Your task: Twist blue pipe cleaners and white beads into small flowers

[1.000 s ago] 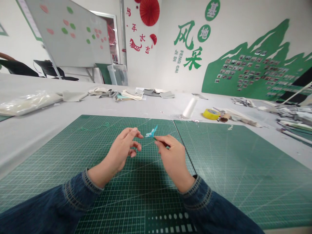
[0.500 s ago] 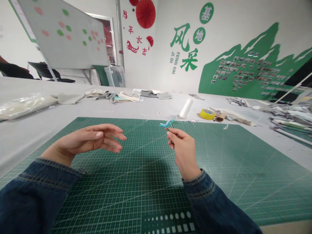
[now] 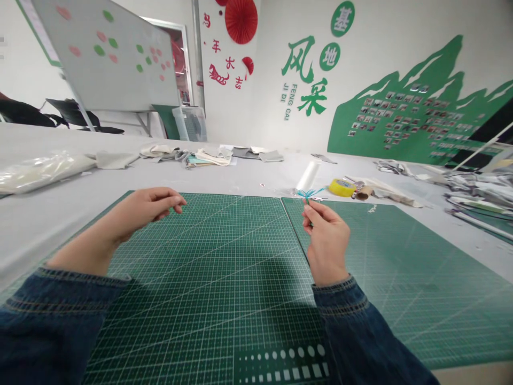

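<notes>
My right hand (image 3: 328, 235) pinches a small turquoise bundle of thin strands (image 3: 306, 193) between thumb and fingertips, held up above the cutting mat. The strands fan out from the top of the grip; their lower end is hidden in my fingers. Away to the left, my left hand (image 3: 154, 206) hovers over the mat with its fingers curled and the thumb and forefinger tips close together. Whether anything thin lies in that pinch is too small to tell. Beneath both hands are the green gridded cutting mats (image 3: 224, 251), laid side by side.
Behind the right hand stand a white cone of thread (image 3: 308, 176) and a yellow tape roll (image 3: 342, 186). Fabric pieces (image 3: 212, 156) lie along the table's far side. A clear plastic bag (image 3: 48, 171) is at left, and strips and scraps (image 3: 487, 195) at right.
My right hand has moved right with the turquoise bundle, whose strands now show spread upward. My left hand has drawn left and up, its fingers going from spread to curled together.
</notes>
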Motion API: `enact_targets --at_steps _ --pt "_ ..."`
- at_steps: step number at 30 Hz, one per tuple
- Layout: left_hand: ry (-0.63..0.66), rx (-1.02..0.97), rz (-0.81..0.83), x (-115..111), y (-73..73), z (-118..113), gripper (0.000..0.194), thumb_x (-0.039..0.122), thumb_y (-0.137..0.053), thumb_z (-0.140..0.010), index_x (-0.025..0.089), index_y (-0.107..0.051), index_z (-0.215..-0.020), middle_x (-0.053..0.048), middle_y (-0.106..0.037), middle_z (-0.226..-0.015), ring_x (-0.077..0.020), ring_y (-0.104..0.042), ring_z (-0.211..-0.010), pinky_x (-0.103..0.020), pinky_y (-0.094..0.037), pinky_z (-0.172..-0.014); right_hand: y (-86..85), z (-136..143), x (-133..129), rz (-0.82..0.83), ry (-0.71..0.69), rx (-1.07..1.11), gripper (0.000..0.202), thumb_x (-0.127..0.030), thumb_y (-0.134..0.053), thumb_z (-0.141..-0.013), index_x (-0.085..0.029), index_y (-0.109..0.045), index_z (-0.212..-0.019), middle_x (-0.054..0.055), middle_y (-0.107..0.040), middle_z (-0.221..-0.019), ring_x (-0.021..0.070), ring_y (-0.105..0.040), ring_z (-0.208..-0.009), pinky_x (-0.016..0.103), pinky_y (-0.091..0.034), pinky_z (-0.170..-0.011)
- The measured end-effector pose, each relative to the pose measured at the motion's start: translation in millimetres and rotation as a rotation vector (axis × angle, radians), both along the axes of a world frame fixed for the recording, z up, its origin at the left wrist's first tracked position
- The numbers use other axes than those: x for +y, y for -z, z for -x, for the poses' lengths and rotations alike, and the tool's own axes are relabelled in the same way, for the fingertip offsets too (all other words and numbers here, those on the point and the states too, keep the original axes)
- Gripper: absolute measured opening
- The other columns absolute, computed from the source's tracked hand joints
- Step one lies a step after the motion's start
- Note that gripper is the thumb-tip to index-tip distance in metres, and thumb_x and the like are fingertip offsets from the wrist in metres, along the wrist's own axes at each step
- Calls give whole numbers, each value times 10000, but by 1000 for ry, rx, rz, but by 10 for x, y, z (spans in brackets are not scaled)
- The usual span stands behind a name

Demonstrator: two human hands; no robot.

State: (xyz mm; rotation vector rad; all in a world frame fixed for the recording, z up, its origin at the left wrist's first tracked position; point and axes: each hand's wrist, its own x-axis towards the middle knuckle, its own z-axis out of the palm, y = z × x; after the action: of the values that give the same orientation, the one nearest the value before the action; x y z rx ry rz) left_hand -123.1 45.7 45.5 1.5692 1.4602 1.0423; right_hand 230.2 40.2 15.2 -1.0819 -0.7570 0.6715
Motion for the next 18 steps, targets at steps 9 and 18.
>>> enact_targets --at_steps 9,18 --pt "257 232 479 -193 -121 65 364 462 -651 -820 225 -719 -1087 -86 -697 -1145 -288 -683 -953 -242 -548 -589 -63 -243 82 -87 184 29 216 -204 -755 -649 -134 -747 -853 8 -619 -639 93 -480 -514 224 -307 -440" --pt "80 538 144 -111 -62 428 310 479 -601 -840 222 -768 -890 -12 -752 -986 -237 -600 -1033 -402 -368 -1038 -73 -358 111 -142 263 72 170 -153 -743 -655 -137 -740 -825 -1 -634 -625 84 -490 -499 216 -303 -453"
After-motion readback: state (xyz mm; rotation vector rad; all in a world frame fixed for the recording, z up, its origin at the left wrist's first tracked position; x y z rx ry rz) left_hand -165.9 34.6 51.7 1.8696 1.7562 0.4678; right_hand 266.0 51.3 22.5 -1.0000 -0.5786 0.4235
